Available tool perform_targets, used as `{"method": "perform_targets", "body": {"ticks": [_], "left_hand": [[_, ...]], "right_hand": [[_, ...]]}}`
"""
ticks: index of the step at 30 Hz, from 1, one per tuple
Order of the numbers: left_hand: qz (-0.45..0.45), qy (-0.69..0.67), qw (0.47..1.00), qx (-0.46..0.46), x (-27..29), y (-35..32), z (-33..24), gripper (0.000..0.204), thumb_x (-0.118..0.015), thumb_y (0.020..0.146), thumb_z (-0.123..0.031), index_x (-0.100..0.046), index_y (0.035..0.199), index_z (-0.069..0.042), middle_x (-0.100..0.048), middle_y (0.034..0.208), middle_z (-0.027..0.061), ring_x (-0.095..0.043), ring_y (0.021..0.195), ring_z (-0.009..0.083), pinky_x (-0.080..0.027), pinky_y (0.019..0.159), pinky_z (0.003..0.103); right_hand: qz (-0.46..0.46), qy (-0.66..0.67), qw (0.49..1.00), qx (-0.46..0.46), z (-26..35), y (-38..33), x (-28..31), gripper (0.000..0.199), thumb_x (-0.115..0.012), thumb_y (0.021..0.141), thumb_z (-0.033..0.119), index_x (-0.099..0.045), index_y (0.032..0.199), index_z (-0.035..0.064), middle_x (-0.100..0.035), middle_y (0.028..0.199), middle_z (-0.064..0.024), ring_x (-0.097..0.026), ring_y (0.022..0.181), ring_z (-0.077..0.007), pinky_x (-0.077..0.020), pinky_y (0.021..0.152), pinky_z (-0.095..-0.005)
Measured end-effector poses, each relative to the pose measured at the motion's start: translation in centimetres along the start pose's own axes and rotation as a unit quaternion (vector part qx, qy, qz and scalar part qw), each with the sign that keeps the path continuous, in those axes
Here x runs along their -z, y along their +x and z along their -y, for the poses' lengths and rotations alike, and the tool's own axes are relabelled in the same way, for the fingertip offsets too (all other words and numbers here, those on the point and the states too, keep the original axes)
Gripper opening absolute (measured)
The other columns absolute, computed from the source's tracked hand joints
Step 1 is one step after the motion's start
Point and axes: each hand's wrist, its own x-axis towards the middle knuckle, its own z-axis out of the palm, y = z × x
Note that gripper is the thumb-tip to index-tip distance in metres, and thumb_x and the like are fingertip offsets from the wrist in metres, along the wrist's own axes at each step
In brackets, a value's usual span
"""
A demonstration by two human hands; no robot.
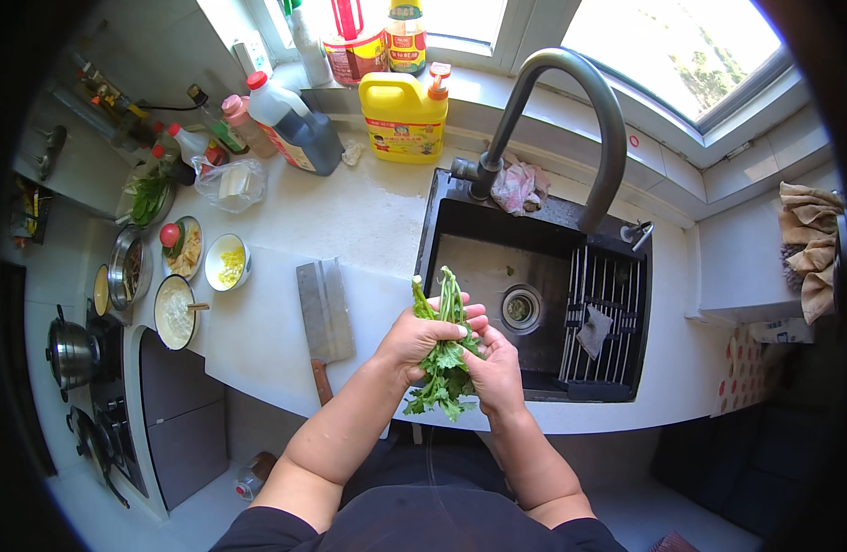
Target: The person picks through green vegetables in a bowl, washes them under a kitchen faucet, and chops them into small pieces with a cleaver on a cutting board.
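Between both my hands is a bunch of leafy greens [446, 368] with pale green stems and lobed leaves, perhaps cilantro or celery. Its stems point away from me and its leaves hang toward me. My left hand [414, 342] is closed around it from the left, thumb across the stems. From the right, my right hand [495, 366] grips it too, with its fingers partly behind the stems. The bunch is held above the counter's front edge, just left of the black sink [478, 248]. Left of my hands, a cleaver [326, 308] with a wooden handle lies on a white cutting board [258, 322].
A curved faucet [616, 129] arches over the sink, where a drying rack [607, 322] spans the right side. Bowls stand at left, one with chopped yellow-green bits [231, 266], another with white contents [175, 317]. A yellow jug [403, 120] and a dark-filled bottle [299, 133] stand behind.
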Motion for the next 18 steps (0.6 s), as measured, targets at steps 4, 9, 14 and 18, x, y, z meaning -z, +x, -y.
{"method": "perform_targets", "body": {"ticks": [4, 9, 14, 18], "left_hand": [[-0.014, 0.002, 1.0, -0.008, 1.2, 0.8, -1.2, 0.054, -0.053, 0.074, 0.016, -0.041, 0.127, 0.008, -0.057, 0.118, 0.0251, -0.062, 0.106, 0.0321, -0.053, 0.091, 0.042], [-0.018, -0.055, 0.998, -0.015, 3.8, 1.1, -4.9, 0.053, -0.051, 0.074, 0.016, -0.044, 0.125, 0.007, -0.057, 0.12, 0.0215, -0.06, 0.11, 0.0307, -0.052, 0.092, 0.039], [-0.001, -0.031, 1.0, -0.004, 3.4, 1.0, -7.1, 0.054, -0.053, 0.074, 0.016, -0.045, 0.126, 0.005, -0.057, 0.12, 0.0212, -0.06, 0.11, 0.0299, -0.051, 0.092, 0.039], [0.013, -0.016, 1.0, 0.009, 1.7, 1.8, -7.1, 0.057, -0.054, 0.073, 0.016, -0.044, 0.128, 0.005, -0.057, 0.12, 0.0214, -0.061, 0.11, 0.0295, -0.051, 0.092, 0.039]], "right_hand": [[0.085, -0.004, 0.996, -0.023, 0.8, 1.5, 0.1, 0.056, -0.066, 0.08, -0.003, -0.044, 0.132, -0.0036, -0.057, 0.12, -0.01, -0.057, 0.107, -0.0136, -0.0469, 0.09, -0.0276], [0.035, 0.019, 0.998, -0.041, 3.4, 9.3, 1.7, 0.065, -0.064, 0.086, 0.013, -0.034, 0.141, -0.0036, -0.049, 0.135, -0.0166, -0.051, 0.122, -0.0235, -0.0417, 0.099, -0.0333], [0.001, -0.085, 0.978, 0.189, 3.4, 20.0, -1.5, 0.044, -0.054, 0.09, 0.003, -0.046, 0.132, -0.0067, -0.054, 0.13, -0.0151, -0.055, 0.116, -0.0215, -0.0426, 0.098, -0.0301], [0.025, -0.099, 0.981, 0.165, 3.7, 22.1, -2.8, 0.044, -0.051, 0.091, 0.003, -0.045, 0.133, -0.0066, -0.053, 0.132, -0.0156, -0.054, 0.117, -0.0219, -0.042, 0.098, -0.0296]]}}
